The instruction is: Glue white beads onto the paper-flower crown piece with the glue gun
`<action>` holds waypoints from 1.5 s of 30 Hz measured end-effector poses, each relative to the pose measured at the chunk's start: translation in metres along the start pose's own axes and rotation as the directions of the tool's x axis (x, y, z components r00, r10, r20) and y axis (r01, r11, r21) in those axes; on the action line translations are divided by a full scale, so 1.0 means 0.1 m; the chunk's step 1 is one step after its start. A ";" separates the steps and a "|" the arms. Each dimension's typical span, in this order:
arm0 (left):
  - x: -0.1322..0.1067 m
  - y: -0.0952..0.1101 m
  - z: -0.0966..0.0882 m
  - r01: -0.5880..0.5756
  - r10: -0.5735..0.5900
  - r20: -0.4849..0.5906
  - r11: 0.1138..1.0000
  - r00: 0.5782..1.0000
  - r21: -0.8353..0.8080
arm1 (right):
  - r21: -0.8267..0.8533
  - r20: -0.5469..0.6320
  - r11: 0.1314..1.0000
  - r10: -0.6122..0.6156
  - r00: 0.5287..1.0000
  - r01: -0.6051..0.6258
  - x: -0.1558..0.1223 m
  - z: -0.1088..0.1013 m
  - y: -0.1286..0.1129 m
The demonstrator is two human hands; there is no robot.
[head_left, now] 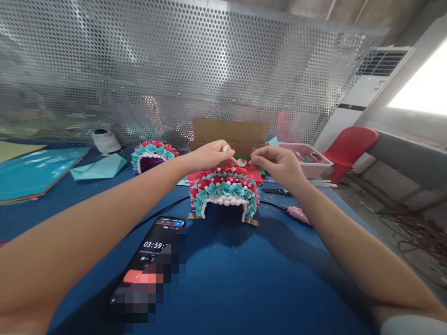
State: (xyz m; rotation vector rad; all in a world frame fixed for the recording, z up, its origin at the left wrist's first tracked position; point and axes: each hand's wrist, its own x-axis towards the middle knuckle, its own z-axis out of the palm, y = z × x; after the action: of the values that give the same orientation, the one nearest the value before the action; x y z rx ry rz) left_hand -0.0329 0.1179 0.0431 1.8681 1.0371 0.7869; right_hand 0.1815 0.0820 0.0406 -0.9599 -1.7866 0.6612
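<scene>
In the middle of the table stands an arched headdress (225,190), covered with red and teal paper flowers, white and pink beads, and a white beaded inner edge. Above its top left, my left hand (213,156) is closed, with a small white piece (225,148) showing between its fingers. My right hand (277,163) is pinched at the upper right of the headdress; I cannot make out what its fingertips hold. A pale, round, whitish thing (241,163) lies between the two hands, behind the headdress top. Red paper (257,176) sits behind it.
A similar headdress (153,151) stands at the back left, near teal paper (99,168) and a white spool (105,142). A phone (150,260) lies front left. A cardboard box (230,130), pink basket (309,158) and pink-handled tool with a cord (298,214) are behind and right.
</scene>
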 end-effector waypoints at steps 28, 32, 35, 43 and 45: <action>-0.29 -0.34 -0.12 0.145 -0.188 -0.097 0.931 0.977 -0.335 | 0.068 0.000 0.969 0.237 0.971 -0.237 -0.05 0.05 0.39; -0.32 -0.46 -0.07 0.183 -0.257 -0.116 0.881 0.960 -0.437 | 0.099 0.002 0.943 0.320 0.948 -0.318 -0.10 0.13 0.50; -0.36 -0.51 -0.05 0.196 -0.285 -0.099 0.834 0.953 -0.516 | 0.126 0.001 0.917 0.381 0.924 -0.378 -0.11 0.20 0.61; -0.41 -0.58 -0.14 0.189 -0.269 -0.060 0.802 0.961 -0.567 | 0.117 -0.026 0.914 0.393 0.919 -0.388 -0.07 0.21 0.64; -0.43 -0.60 -0.14 0.188 -0.261 -0.051 0.804 0.964 -0.564 | 0.123 -0.041 0.935 0.339 0.940 -0.332 -0.06 0.17 0.59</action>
State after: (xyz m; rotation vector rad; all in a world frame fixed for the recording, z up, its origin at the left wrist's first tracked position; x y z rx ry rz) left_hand -0.0856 0.1039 -0.0089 1.1841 0.9541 0.9517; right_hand 0.1858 0.1084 -0.0154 -1.2063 -1.5256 0.9274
